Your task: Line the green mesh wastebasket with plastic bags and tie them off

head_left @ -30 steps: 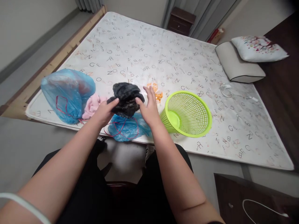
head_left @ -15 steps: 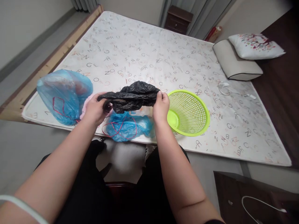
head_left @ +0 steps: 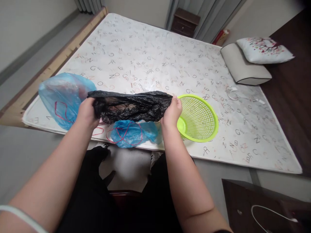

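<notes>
A crinkled black plastic bag (head_left: 136, 106) is stretched sideways between my two hands above the near edge of the bed. My left hand (head_left: 87, 113) grips its left end, in front of a puffed-up blue plastic bag (head_left: 64, 97) with a red drawstring. At the other end, my right hand (head_left: 173, 111) is closed on the black bag, thumb on top. Just right of that hand a lime-green mesh basket (head_left: 200, 119) lies tipped on its side, its mouth facing right. Below the black bag lies a crumpled blue bag (head_left: 132, 132) with a looped red drawstring.
The letter-printed mattress (head_left: 136, 48) spreads out ahead. On its far right are a grey cushion (head_left: 245, 64), a printed pillow (head_left: 264, 50) and a white cable (head_left: 233, 92). A wooden bed rail (head_left: 55, 60) runs along the left. Behind stands a small brown nightstand (head_left: 185, 22).
My hands have moved apart, the left one further left and the right one slightly right. The black bag, bunched before, is now pulled wider and flatter.
</notes>
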Demonstrator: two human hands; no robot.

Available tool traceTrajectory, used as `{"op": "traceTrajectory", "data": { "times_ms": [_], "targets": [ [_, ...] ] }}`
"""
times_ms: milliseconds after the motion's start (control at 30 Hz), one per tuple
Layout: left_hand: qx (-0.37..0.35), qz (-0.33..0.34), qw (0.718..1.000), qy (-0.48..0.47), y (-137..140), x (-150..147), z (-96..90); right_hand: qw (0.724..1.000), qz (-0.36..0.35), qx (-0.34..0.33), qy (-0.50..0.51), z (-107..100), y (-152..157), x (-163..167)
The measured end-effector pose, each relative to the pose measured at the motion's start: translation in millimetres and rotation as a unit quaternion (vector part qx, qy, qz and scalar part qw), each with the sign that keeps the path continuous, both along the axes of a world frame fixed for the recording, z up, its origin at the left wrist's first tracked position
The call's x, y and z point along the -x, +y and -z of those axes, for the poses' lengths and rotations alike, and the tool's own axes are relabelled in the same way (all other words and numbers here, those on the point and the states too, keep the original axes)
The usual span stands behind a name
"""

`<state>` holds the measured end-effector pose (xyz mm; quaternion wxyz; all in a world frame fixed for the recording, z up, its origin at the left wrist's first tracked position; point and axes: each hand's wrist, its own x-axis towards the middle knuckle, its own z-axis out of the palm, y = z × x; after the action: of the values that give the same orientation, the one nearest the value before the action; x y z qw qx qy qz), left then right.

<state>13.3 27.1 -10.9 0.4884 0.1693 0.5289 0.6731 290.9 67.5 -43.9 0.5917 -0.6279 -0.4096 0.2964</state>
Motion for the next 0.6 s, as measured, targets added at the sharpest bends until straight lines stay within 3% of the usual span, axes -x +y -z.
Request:
{"op": "traceTrajectory", "data": {
  "times_ms": [67, 133, 267, 333, 400, 500, 600],
  "targets": [
    [0.003, -0.021, 0.999, 0.037, -2, 0, 1.8, 0.996, 0.040, -0.022, -0.081, -9, -6, 1],
    [0.016, 0.003, 0.998, 0.058, -6, -5, 3.6, 0.980, 0.017, -0.047, -0.192, -23, -19, 8],
    [0.042, 0.116, 0.992, 0.040, -14, -20, 5.1, 0.918, -0.221, -0.045, -0.326, -39, -44, 36],
    [0.043, 0.149, 0.988, 0.016, -17, -23, 3.1, 0.888, -0.282, -0.026, -0.363, -33, -46, 45],
    [0.053, 0.161, 0.985, -0.013, -18, -22, -1.3, 0.882, -0.259, 0.001, -0.395, -21, -39, 44],
    [0.091, 0.162, 0.981, -0.058, -16, -14, -8.6, 0.898, -0.158, 0.030, -0.410, -13, -25, 25],
    [0.091, 0.079, 0.992, -0.040, -10, -2, -8.3, 0.902, -0.092, 0.012, -0.422, -23, -18, 4]
  ]
}}
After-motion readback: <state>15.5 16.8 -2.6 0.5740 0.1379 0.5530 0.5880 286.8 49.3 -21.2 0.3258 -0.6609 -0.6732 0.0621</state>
